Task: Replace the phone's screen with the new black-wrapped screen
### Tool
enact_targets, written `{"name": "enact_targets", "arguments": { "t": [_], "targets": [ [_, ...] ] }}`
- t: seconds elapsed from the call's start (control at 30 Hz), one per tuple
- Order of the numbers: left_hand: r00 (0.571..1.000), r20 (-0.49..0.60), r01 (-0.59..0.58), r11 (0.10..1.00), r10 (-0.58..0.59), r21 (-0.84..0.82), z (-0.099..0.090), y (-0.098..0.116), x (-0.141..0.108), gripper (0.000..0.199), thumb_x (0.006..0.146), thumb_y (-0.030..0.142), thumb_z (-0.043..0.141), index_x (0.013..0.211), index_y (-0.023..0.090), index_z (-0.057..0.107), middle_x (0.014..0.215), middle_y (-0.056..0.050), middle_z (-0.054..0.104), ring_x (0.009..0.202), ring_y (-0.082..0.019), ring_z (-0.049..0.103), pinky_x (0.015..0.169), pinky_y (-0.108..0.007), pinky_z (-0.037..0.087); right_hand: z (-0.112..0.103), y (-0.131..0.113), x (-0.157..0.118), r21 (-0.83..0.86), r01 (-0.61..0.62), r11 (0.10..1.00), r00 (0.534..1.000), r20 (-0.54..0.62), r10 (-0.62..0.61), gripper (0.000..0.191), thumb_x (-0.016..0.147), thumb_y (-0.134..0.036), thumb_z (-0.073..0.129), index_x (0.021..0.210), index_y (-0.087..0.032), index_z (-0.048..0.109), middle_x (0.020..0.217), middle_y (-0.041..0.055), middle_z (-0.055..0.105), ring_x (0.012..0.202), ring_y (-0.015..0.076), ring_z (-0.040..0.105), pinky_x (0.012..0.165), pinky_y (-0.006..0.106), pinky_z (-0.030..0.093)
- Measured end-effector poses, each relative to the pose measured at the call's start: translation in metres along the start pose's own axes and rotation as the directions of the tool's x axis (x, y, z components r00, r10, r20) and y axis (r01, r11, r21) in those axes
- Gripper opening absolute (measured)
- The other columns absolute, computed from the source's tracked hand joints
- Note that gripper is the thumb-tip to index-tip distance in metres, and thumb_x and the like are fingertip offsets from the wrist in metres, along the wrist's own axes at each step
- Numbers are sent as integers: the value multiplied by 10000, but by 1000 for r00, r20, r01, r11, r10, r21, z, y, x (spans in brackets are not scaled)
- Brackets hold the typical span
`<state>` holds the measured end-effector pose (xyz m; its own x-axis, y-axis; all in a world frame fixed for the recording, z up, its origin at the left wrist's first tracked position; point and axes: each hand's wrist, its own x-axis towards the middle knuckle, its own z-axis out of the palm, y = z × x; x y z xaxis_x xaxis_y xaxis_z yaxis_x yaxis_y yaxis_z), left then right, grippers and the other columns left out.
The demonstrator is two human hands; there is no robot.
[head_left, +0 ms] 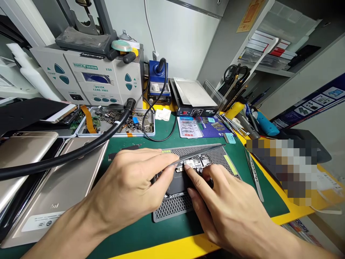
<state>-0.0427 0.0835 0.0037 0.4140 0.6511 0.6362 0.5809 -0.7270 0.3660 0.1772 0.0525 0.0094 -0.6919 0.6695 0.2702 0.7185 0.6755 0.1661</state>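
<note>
An opened smartphone (pixel 178 182) lies on a grey honeycomb-patterned mat (pixel 176 208), its battery and metal-shielded circuit parts exposed. My left hand (pixel 140 180) pinches a thin dark panel (pixel 206 151) between thumb and fingers. The panel looks like the phone's screen, seen nearly edge-on and raised over the far side of the phone. The index fingertip of my right hand (pixel 226 198) presses on the circuit parts, while the thumb and other fingers close around the phone's right end. My hands cover much of the phone, so any connection between panel and phone is hidden.
Metal tweezers (pixel 254 175) lie right of the mat. Behind are a hot-air station (pixel 94 77), a soldering stand (pixel 159 84), a heating plate (pixel 196 108) and a tray of circuit boards (pixel 118 120). A black hose (pixel 102 135) crosses above several phones (pixel 67 172) at left.
</note>
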Motion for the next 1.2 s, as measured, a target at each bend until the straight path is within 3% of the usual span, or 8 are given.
{"name": "enact_targets", "arguments": {
  "t": [0.5, 1.2],
  "targets": [
    [998, -52, -30, 1000, 30, 0, 0, -1, 4, 169, 904, 104, 615, 1001, 127, 752, 991, -46, 798, 879, -161, 759, 862, -243, 581, 0, 1, 2, 60, -21, 998, 1000, 16, 20, 339, 954, -198, 503, 1198, -21, 659, 843, 121, 560, 658, 220, 498, 493, 328, 460],
    [999, -31, 10, 999, -12, -48, 0, -2, 2, 128, 903, 120, 622, 925, 175, 735, 991, 5, 795, 892, -111, 745, 892, -180, 544, -4, 2, 1, 203, -136, 970, 980, 172, 101, 322, 992, -221, 418, 1240, -104, 586, 891, 93, 522, 732, 221, 530, 570, 336, 500]
  ]
}}
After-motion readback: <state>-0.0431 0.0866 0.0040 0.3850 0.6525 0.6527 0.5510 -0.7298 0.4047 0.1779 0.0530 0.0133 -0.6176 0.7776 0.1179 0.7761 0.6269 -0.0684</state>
